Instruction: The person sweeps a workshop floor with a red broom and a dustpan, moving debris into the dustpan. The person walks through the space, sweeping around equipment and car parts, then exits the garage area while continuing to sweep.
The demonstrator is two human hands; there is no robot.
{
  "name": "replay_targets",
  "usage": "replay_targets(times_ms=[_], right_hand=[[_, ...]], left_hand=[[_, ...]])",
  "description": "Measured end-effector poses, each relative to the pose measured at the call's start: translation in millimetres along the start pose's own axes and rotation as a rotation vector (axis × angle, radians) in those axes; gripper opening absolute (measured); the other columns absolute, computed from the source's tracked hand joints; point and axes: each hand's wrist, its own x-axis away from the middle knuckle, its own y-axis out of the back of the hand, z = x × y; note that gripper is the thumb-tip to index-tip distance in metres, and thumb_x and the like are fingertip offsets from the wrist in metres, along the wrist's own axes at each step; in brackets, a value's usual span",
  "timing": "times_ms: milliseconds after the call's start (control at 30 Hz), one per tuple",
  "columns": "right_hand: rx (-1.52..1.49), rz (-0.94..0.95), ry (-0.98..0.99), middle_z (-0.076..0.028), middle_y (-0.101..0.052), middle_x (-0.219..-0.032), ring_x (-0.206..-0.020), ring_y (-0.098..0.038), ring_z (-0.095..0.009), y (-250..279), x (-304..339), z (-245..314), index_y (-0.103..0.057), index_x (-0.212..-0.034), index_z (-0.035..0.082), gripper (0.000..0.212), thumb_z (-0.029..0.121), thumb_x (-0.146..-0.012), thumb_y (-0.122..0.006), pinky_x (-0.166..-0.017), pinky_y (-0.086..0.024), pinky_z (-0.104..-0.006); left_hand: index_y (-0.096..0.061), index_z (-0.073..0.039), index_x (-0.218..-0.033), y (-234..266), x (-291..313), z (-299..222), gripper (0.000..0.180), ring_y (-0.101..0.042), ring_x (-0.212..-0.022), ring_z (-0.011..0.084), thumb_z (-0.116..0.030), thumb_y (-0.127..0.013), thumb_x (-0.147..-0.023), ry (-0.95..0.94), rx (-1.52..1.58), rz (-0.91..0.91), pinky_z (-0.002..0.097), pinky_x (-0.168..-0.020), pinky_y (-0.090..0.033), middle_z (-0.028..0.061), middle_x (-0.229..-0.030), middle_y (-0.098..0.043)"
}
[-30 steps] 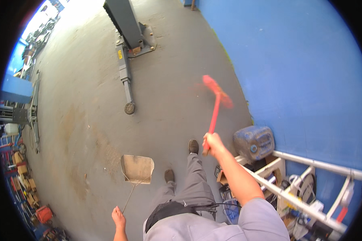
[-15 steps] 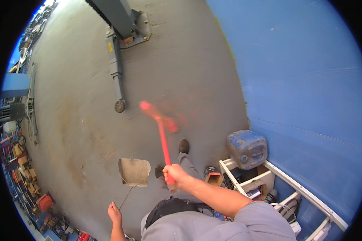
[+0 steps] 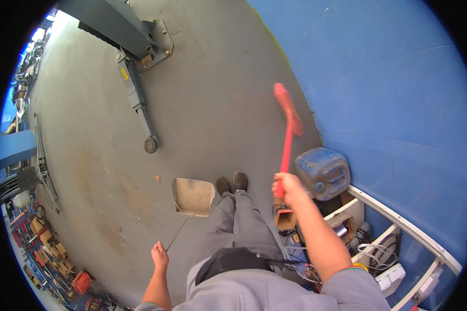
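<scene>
My right hand [image 3: 289, 187], fingers wrapped round the handle, holds a red short-handled broom [image 3: 287, 142]. Its head is up and away from me, near the foot of the blue wall, and blurred by motion. Low on the left, my left hand [image 3: 160, 254] is closed on the thin rod handle of a beige dustpan [image 3: 193, 197]. The pan lies at floor level just left of my shoes, its inside facing up and nothing large in it.
A grey lift post [image 3: 117, 26] with its low arm [image 3: 135, 90] stands ahead. On the right, a dirty blue canister [image 3: 323, 173] sits by a white frame [image 3: 394, 223] holding cables and boxes. Crowded shelves [image 3: 52, 246] line the left. Small debris [image 3: 158, 178] dots the floor.
The broom has swung to the right, toward the wall, with my right hand. My left hand and the dustpan now appear slightly further right and higher, and my view has turned.
</scene>
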Motion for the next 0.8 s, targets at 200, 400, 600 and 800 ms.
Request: replay_targets(times_ms=[200, 400, 600, 800], right_hand=[[0.316, -0.362, 0.045, -0.008, -0.049, -0.071, -0.055, -0.051, -0.02, 72, -66, -5, -0.05, -0.096, 0.004, 0.012, 0.011, -0.087, -0.045, -0.047, -0.043, -0.0374], [0.338, -0.012, -0.131, -0.015, -0.056, -0.079, -0.067, -0.058, -0.028, -70, -23, -117, -0.053, -0.095, -0.002, 0.013, 0.007, -0.087, -0.049, -0.055, -0.047, -0.0425], [0.125, 0.481, -0.534, 0.002, -0.046, -0.065, -0.049, -0.046, -0.01, -139, 65, -52, -0.051, -0.092, 0.005, 0.009, 0.014, -0.093, -0.052, -0.043, -0.04, -0.0253], [0.206, 0.421, -0.271, 0.003, -0.046, -0.065, -0.046, -0.042, -0.007, -168, 80, 32, -0.05, -0.087, 0.008, 0.011, 0.016, -0.094, -0.054, -0.041, -0.038, -0.0242]], left_hand=[[-0.04, -0.003, -0.067, 13, -17, -12, 0.049, -0.037, -0.056, 0.0136, -0.034, -0.043, -0.105, -0.038, 0.022, -0.023, 0.0356, -0.052, -0.035, 0.0027, -0.056, -0.039], [-0.04, 0.0, -0.068, 23, 4, 1, 0.048, -0.035, -0.056, 0.021, -0.031, -0.045, -0.104, 0.023, 0.088, -0.094, 0.0409, -0.054, -0.035, 0.0107, -0.057, -0.038], [-0.05, 0.002, -0.071, 20, -1, -3, 0.047, -0.049, -0.062, 0.0389, -0.034, -0.046, -0.102, 0.154, 0.07, -0.208, 0.0488, -0.061, -0.041, 0.0216, -0.066, -0.054], [-0.058, 0.002, -0.076, 27, -22, -19, 0.046, -0.057, -0.072, 0.0453, -0.034, -0.046, -0.101, 0.213, 0.042, -0.244, 0.052, -0.067, -0.044, 0.025, -0.075, -0.061]])
